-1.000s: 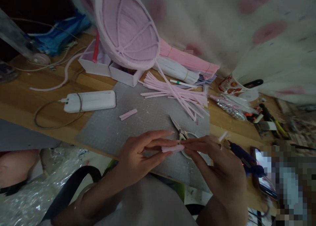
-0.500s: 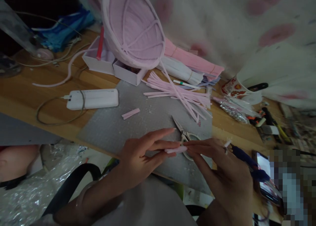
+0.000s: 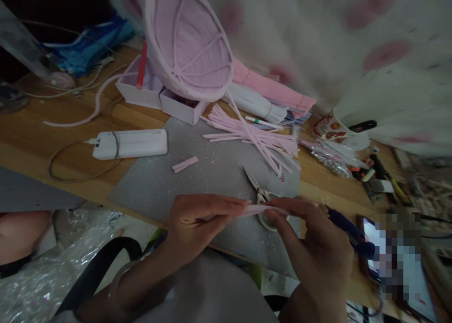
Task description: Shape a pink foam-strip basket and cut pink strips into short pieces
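Note:
A pale pink pipe cleaner (image 3: 257,210) is stretched level between my two hands. My left hand (image 3: 201,219) pinches its left end between thumb and fingers. At its right end, my right hand (image 3: 314,238) closes thumb and fingertips on it. Partly behind them, scissors (image 3: 260,193) lie on the grey mat (image 3: 219,181), blades apart, handles half covered by my right hand. Short cut pink pieces (image 3: 185,164) rest farther left on the mat. Behind is a loose pile of long pink pipe cleaners (image 3: 247,132).
A pink dome-shaped basket (image 3: 190,40) leans over small white boxes (image 3: 141,90). White power bank (image 3: 130,143) with cable lies left. Pink bundle (image 3: 275,87) and white bundle (image 3: 257,102) lie behind. At right are a paper cup (image 3: 332,127), a dark blue object (image 3: 348,229) and a phone (image 3: 370,243).
My left fingers, spread before, have closed together on the pipe cleaner. My right thumb has come up to pinch it, and more of its length shows between my hands. The view has shifted slightly.

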`<state>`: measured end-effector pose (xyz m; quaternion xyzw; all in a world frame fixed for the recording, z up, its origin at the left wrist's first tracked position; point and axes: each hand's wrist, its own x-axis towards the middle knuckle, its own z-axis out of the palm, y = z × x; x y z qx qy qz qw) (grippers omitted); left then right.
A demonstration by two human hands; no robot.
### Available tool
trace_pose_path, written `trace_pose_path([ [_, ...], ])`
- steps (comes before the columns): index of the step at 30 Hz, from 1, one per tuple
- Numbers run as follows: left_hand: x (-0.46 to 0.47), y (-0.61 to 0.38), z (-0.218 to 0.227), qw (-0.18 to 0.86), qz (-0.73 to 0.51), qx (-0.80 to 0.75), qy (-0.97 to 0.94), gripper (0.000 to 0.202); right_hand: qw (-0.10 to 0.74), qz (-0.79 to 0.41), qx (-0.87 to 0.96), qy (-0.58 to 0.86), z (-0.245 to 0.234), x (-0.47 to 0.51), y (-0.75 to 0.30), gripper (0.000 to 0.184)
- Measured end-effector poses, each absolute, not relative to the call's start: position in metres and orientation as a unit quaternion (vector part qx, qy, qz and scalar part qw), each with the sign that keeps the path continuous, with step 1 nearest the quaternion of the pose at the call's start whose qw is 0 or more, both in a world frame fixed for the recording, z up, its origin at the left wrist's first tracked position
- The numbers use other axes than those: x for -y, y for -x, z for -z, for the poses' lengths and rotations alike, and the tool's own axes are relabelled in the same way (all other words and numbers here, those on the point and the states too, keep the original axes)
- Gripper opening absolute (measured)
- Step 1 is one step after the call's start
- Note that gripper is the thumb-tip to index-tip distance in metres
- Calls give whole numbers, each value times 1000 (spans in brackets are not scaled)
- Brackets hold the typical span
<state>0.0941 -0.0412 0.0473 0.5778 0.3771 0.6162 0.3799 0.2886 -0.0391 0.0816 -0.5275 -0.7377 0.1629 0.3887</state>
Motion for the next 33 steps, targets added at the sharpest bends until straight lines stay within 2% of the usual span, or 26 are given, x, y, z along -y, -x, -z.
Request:
trace_pose_path([
  [4,44,-100,-41,340,-649,-416,-538,34,466,-164,652,575,-75,45,-274,11],
  [11,48,-102,-39,141,-647,-377,-647,25,505,-235,576,598,-74,46,-248,9],
  [17,53,-105,-35,144,-662,-374,-634,42,485,-200,605,599,-76,44,-237,13],
  [20,55,-101,-34,152,-627,-369,-669,50,486,-211,610,589,-78,46,-235,15],
  [26,55,-89,-33,130,-569,-360,-727,55,510,-203,595,588,-87,48,-231,13],
  [33,52,-86,-26,83,-548,-354,-753,49,512,-294,547,594,-94,46,-225,18],
])
